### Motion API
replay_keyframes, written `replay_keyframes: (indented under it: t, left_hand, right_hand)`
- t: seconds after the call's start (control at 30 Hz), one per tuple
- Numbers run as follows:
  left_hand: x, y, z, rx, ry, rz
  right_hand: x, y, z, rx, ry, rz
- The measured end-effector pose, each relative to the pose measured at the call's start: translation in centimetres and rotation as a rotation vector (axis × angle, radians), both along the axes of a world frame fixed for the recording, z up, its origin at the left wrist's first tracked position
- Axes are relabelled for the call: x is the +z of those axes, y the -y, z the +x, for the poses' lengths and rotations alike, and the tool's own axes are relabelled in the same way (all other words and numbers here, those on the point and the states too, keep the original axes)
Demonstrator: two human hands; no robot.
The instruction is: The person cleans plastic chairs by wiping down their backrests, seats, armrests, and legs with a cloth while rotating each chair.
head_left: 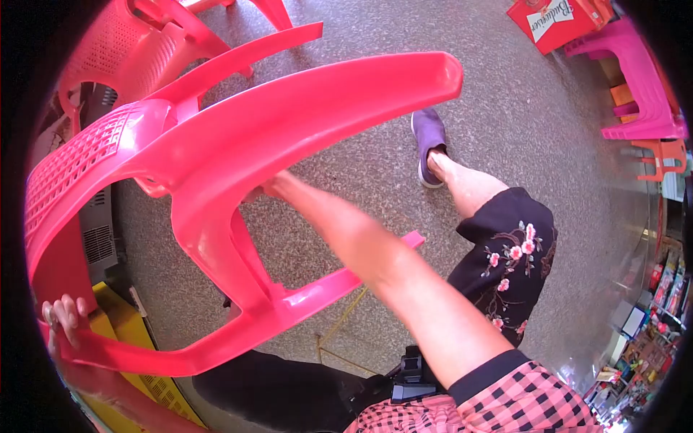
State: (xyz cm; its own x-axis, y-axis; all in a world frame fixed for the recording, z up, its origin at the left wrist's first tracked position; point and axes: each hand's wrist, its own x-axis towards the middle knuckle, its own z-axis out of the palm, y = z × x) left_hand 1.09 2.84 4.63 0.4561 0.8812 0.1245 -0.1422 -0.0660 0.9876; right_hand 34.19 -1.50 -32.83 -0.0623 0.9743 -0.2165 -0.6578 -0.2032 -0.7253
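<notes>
A pink plastic chair (216,252) is tilted on its side in front of me, its legs pointing right and its perforated part at the left. My left hand (65,317) is wrapped round the chair's curved frame at the lower left. My right arm reaches through or behind the chair; only a part of my right hand (267,189) shows under the long upper leg, and its fingers are hidden.
More pink chairs (137,58) stand at the upper left. A red box (552,22) and a magenta stool (642,79) are at the upper right. A yellow crate (126,325) is at lower left, small goods (650,339) at lower right.
</notes>
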Motion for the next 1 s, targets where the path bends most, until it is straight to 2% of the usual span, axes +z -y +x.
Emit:
replay_keyframes:
  t: [0.1, 0.13, 0.17, 0.23, 0.37, 0.43, 0.5, 0.57, 0.6, 0.63, 0.7, 0.73, 0.83, 0.97, 1.0]
  left_hand:
    - [0.0, -2.2, -5.4, -0.169, -0.032, 0.144]
    - [0.5, 0.7, 1.9, -0.544, 0.031, 0.068]
    - [0.5, 1.3, 4.9, -0.537, 0.030, 0.063]
    - [0.6, 1.9, 7.5, -0.859, 0.073, -0.135]
    - [0.3, 2.0, 5.3, -0.765, 0.144, -0.144]
    - [-0.5, 3.2, 5.3, 0.036, 0.083, -0.012]
    - [-0.7, 3.4, 6.2, 0.031, 0.111, -0.016]
    - [-0.8, 3.9, 6.8, -0.052, 0.171, -0.072]
    - [-1.2, 4.7, 8.1, 0.079, 0.143, 0.011]
    - [-1.4, 4.6, 8.2, 0.080, 0.151, 0.021]
    - [-1.5, 4.3, 8.4, -0.187, 0.134, 0.028]
    - [-1.7, 4.2, 8.4, -0.233, 0.107, 0.043]
    - [-1.9, 4.5, 9.0, -0.238, 0.114, 0.086]
    - [-1.2, 7.5, 12.4, -0.211, 0.121, 0.095]
    - [-0.9, 8.1, 13.1, -0.202, 0.126, 0.102]
  right_hand:
    - [-3.8, -2.7, -4.1, -0.072, 0.119, 0.067]
    - [-5.0, -4.1, -5.5, -0.096, 0.155, 0.089]
    - [-6.1, -5.3, -6.8, -0.119, 0.195, 0.111]
    - [-8.1, -7.2, -8.8, -0.164, 0.279, 0.158]
    - [-10.8, -9.1, -10.9, -0.275, 0.466, 0.279]
    - [-11.8, -7.9, -11.5, -0.334, 0.557, 0.347]
    - [-12.2, -4.2, -11.4, -0.397, 0.646, 0.413]
    - [-11.7, -4.3, -11.3, -0.428, 0.697, 0.454]
    - [-10.8, -2.0, -11.0, -0.364, 0.657, 0.405]
    - [-9.8, 0.1, -10.7, -0.301, 0.617, 0.358]
    - [-7.5, 3.8, -10.2, -0.176, 0.541, 0.266]
    - [-6.6, 6.2, -10.3, -0.111, 0.503, 0.218]
    - [-3.2, 9.8, -9.4, 0.080, 0.393, 0.071]
    - [3.7, 14.0, -4.8, 0.045, 0.376, 0.155]
    - [5.5, 14.6, -3.2, 0.203, 0.367, 0.009]
